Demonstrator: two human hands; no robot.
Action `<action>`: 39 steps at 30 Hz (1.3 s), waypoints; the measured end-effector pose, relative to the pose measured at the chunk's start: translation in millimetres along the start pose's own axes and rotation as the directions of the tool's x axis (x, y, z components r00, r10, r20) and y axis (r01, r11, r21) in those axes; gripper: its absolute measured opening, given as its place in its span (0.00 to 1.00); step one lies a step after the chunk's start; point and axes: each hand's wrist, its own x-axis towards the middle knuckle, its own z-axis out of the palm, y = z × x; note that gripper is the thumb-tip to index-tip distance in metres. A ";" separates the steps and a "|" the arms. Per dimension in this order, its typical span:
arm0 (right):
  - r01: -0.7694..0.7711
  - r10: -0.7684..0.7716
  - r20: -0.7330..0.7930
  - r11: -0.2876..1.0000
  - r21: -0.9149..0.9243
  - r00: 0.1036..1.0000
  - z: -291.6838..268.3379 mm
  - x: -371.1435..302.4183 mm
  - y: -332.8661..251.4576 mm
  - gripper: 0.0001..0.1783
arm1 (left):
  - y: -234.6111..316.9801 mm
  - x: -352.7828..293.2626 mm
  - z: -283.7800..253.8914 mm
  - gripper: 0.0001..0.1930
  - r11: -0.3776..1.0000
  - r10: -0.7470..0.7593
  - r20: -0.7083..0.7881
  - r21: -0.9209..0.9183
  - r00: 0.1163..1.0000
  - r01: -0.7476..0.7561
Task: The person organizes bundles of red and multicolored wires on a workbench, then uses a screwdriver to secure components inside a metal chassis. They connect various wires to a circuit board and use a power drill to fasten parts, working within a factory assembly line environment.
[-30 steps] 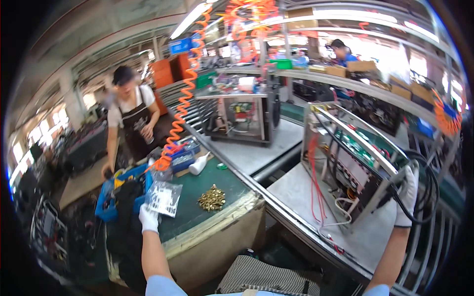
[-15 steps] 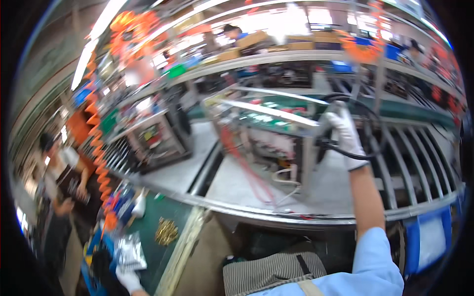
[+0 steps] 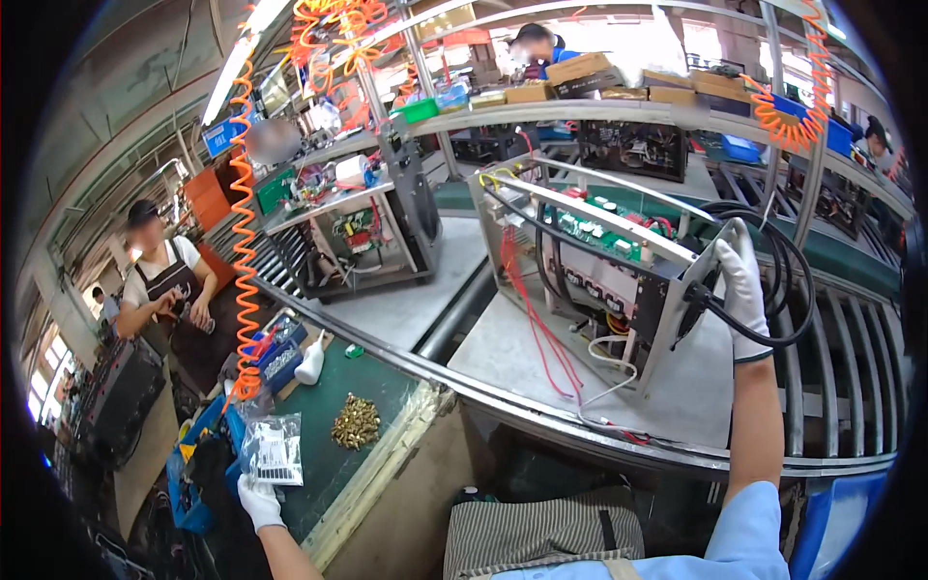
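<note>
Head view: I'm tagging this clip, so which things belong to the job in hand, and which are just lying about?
Seemingly in the job:
- clear plastic bag, at the left hand
- open metal chassis, at the right hand
- black cable, looping past that hand

Apparently just nearby:
- pile of brass-coloured parts
- white bottle
- orange coiled hose, hanging

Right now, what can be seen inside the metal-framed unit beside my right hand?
Inside the metal-framed unit, a green circuit board shows near the top, with black cables to its left. The end plate covers whatever lies behind it.
</note>
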 end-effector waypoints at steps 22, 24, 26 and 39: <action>0.132 -0.263 -0.103 0.739 -0.661 0.959 76.4 -110.0 33.1 0.43 | -177.8 -153.0 419.4 0.32 0.409 0.188 0.914 0.260 0.360 -0.875; 0.013 -0.210 -0.203 0.726 -0.688 0.956 87.0 -118.2 25.1 0.37 | -229.8 -130.1 469.9 0.34 0.235 0.169 0.959 0.185 0.228 -0.954; -0.037 -0.197 -0.218 0.657 -0.753 0.956 85.3 -124.4 26.5 0.29 | -269.8 -148.4 530.3 0.35 0.453 0.014 0.931 0.320 0.365 -0.832; -0.234 0.214 -0.168 0.336 -0.913 0.962 11.2 -146.0 2.2 0.20 | -301.5 -187.7 631.0 0.10 0.477 -0.238 0.877 0.479 0.417 -0.737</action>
